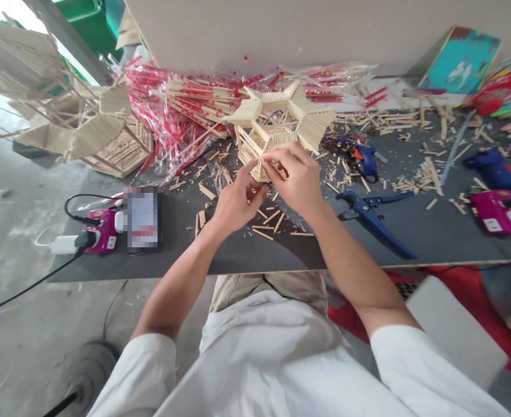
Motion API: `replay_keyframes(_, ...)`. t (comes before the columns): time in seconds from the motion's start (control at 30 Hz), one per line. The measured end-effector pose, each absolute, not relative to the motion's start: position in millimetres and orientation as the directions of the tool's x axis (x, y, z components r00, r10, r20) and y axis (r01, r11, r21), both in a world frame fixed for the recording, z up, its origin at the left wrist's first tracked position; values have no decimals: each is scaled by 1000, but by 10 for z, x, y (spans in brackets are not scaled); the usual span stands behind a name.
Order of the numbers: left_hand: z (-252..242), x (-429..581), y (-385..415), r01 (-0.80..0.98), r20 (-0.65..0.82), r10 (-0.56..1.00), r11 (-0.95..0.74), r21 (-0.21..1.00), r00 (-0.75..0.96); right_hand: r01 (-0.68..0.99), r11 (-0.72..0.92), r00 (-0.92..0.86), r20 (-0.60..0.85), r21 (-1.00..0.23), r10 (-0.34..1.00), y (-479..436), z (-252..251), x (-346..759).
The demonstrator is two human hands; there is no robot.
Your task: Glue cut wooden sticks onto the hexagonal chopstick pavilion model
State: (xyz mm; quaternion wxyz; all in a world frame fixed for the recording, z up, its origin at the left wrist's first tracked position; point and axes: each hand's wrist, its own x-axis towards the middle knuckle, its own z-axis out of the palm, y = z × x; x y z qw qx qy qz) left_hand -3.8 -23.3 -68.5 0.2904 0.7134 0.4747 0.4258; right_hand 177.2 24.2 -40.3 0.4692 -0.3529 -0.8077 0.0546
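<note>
A star-shaped model of thin wooden sticks point(301, 120) stands on the dark table in front of me, with slatted points and an open framework below. My left hand point(238, 202) is at its near lower edge, fingers curled against the framework and thumb bent below. My right hand point(297, 176) reaches over the near side, thumb and forefinger pinched together at the frame's front edge. Whatever is between those fingertips is too small to make out. Short cut sticks point(272, 223) lie just under both hands.
Plastic-wrapped red-and-natural sticks point(194, 98) lie behind; a larger stick structure point(107, 133) stands left. Right are blue cutters point(379, 220), a blue glue gun point(366, 159) and another blue tool point(492, 168). A phone point(143, 220) and purple power strips point(101, 231) sit near the front edge.
</note>
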Motion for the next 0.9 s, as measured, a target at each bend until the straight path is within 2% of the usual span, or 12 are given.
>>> replay_keyframes(0.23,-686,-44,-232,467,329,925,-381,798,191,526,724,-315,688,-447,654,241,-411,1798)
replay_keyframes(0.67,-758,-65,-214,508,414,881,-471,721,229,541,761,-335,738,-358,586,246,-450,1790)
replay_keyframes(0.9,-739,-56,-219,522,425,872,-486,701,241,558,744,-337,719,-367,607,233,-446,1786)
